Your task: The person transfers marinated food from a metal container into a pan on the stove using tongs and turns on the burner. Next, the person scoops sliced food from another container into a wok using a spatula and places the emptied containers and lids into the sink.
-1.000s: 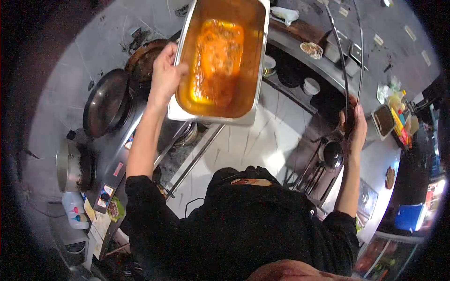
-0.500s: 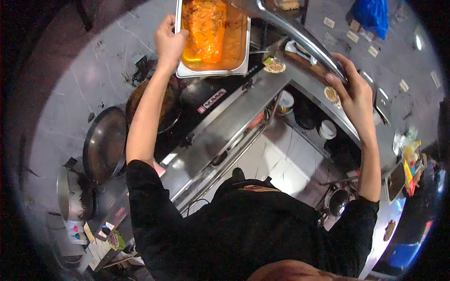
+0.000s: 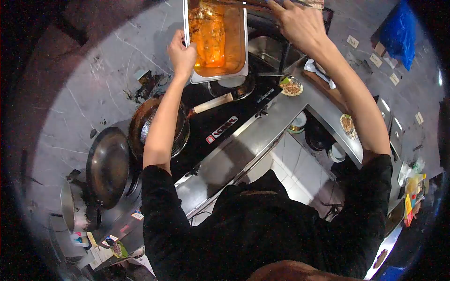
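Head view: at top centre I see the left hand [image 3: 183, 57] clamped on a metal tray [image 3: 245, 49] of orange food [image 3: 212, 40], the right hand [image 3: 300, 25] gripping tongs [image 3: 257, 5] across it. Reaching in, I judge; next calls for a level tray.

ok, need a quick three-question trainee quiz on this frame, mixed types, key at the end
1. Which hand grips the metal tray by its side?
2. True or false: the tray is empty.
3. What colour is the bag at the upper right of the view?
A) red
B) blue
C) white

Key:
1. The left hand.
2. False; orange contents lie inside it.
3. B.
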A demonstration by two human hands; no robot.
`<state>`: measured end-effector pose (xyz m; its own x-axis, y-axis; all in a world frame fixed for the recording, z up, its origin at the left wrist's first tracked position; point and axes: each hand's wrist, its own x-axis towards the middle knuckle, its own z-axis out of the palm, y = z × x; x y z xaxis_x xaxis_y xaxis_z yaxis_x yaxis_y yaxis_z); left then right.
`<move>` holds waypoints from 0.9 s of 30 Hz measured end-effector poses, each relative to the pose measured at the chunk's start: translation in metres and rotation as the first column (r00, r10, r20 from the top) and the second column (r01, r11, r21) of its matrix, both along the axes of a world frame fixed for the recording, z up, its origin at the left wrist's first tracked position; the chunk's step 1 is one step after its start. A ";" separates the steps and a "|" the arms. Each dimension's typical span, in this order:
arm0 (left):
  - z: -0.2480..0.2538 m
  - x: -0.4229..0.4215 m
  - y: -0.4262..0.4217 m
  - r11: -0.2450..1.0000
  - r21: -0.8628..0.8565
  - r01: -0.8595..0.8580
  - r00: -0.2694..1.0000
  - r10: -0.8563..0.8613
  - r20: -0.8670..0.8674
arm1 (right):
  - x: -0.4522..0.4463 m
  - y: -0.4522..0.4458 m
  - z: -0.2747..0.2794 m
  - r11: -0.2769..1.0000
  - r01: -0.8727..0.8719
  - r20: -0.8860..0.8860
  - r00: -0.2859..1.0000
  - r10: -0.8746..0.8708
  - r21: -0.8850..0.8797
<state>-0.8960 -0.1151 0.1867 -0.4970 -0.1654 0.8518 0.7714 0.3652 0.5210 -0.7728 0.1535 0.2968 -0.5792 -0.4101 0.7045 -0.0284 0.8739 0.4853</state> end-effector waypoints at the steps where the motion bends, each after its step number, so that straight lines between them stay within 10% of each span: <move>1: -0.002 -0.004 0.003 0.999 0.026 0.032 0.999 -0.031 -0.031 | -0.014 -0.004 0.001 1.000 0.016 0.016 1.000 -0.017 0.008; 21: -0.059 -0.064 0.050 0.981 -0.042 -0.188 0.982 0.188 0.000 | -0.112 0.027 -0.113 0.904 -0.403 0.189 0.908 0.375 0.142; 27: -0.067 -0.059 0.065 0.975 -0.128 -0.181 0.978 0.192 0.083 | -0.119 0.043 -0.064 0.966 -0.237 0.159 0.963 0.219 0.103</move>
